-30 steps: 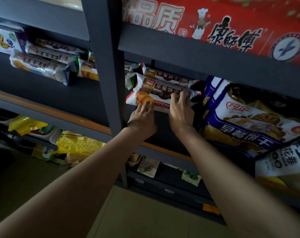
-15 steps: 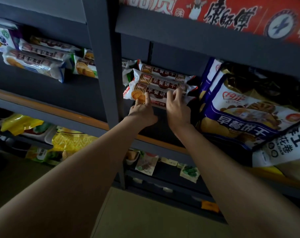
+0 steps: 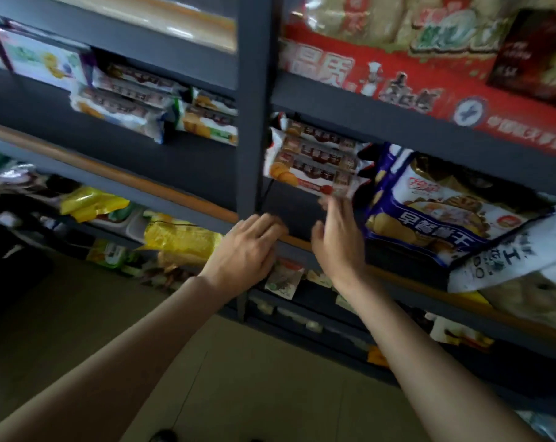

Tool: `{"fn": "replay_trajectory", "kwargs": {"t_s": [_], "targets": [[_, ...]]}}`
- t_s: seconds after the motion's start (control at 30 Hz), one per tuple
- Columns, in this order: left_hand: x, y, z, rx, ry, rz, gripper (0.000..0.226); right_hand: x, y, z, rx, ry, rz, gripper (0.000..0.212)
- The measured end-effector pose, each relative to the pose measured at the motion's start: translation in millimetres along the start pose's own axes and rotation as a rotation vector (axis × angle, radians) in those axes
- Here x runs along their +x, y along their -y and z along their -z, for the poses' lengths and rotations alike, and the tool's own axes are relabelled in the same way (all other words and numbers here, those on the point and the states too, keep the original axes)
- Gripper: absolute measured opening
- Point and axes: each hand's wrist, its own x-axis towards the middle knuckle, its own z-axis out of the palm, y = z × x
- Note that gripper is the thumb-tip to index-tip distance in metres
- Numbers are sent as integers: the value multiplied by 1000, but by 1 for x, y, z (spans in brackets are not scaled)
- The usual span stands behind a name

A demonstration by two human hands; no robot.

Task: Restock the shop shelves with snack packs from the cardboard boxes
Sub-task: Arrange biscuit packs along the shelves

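A stack of three long biscuit packs (image 3: 314,161), white with brown and red print, lies on the dark shelf (image 3: 302,212) just right of the upright post. My left hand (image 3: 248,247) hangs below the stack at the shelf's front edge, fingers loosely bent and empty. My right hand (image 3: 337,237) is lifted with fingers straight, its tips just under the lowest pack's right end; the blur hides whether they touch. No cardboard box is in view.
A dark post (image 3: 254,100) splits the shelving. More biscuit packs (image 3: 136,103) lie left of it. Big blue-and-white biscuit bags (image 3: 445,212) lean right of the stack. Yellow packs (image 3: 177,237) fill the lower shelf. Red-banner noodle packs (image 3: 397,43) sit above. Tiled floor lies below.
Both hands have let go of the lowest biscuit pack and dropped back toward me. The pack now rests on the stack. The camera has tilted upward, showing the top shelf.
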Motion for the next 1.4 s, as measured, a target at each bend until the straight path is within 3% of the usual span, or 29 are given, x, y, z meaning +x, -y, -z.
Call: {"fn": "replay_trajectory", "kwargs": {"t_s": [0.1,0.27,0.33,0.53,0.73,1.03,1.23,1.4], "targets": [[-51,38,26,41,84,230,36,-21,48,-12,3,153,137,31],[-139,120,84,168,254,666,47,-23,166,-87,-112,784,350,46],[-177,158,114,170,260,780,47,-17,221,-116,-142,889,419,48],[-300,279,203,137,157,1018,28,7,392,-212,-168,950,580,45],[-392,371,295,167,127,1238,33,16,556,-291,-108,1101,663,43],[-439,519,366,178,-59,1316,27,65,703,-442,-60,1189,613,40],[-429,663,386,157,-116,1318,26,139,761,-577,65,1170,390,77],[-437,738,401,107,-53,1414,32,165,803,-662,-79,1277,325,111]]}}
